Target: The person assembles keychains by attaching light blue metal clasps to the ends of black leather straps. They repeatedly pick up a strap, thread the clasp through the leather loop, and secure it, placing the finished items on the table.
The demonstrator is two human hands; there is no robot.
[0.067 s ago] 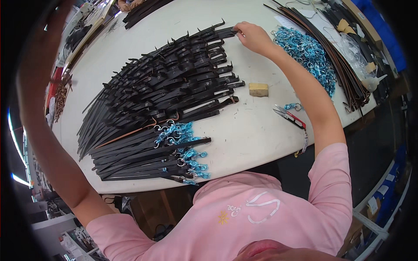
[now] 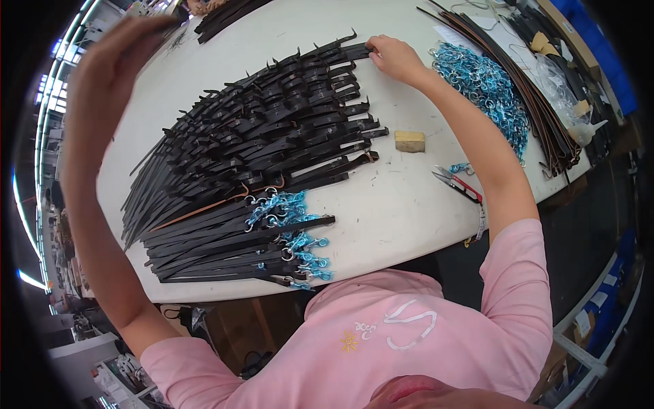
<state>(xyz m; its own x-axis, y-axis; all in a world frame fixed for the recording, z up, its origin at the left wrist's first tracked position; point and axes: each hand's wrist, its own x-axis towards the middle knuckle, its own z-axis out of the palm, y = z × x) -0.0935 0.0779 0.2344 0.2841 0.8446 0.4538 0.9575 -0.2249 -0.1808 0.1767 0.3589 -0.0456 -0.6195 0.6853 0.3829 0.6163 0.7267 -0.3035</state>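
Observation:
My right hand (image 2: 395, 57) is at the far edge of a large fan of black straps (image 2: 252, 129), its fingers closed on the end of one black strap (image 2: 355, 51). The straps lie overlapped, with many curled tips. High at the left, my left hand (image 2: 121, 54) is raised and blurred, its fingers pointing right; whether they hold anything I cannot make out. Nearer me lies a second bundle of black straps (image 2: 204, 249), fitted with metal rings and blue-wrapped clasps (image 2: 300, 240). One thin brown strap (image 2: 197, 213) crosses between the two groups.
On the white table (image 2: 381, 204) lie a yellowish block (image 2: 409, 141) and red-handled thread snips (image 2: 462, 185). A heap of blue-wrapped metal clasps (image 2: 480, 88) is to the right, beside long brown and black strips (image 2: 538, 109). Another person's hand (image 2: 202, 6) shows at the far edge.
My left hand has come down into view at the upper left, swinging slightly right. My right hand stays on the strap's end.

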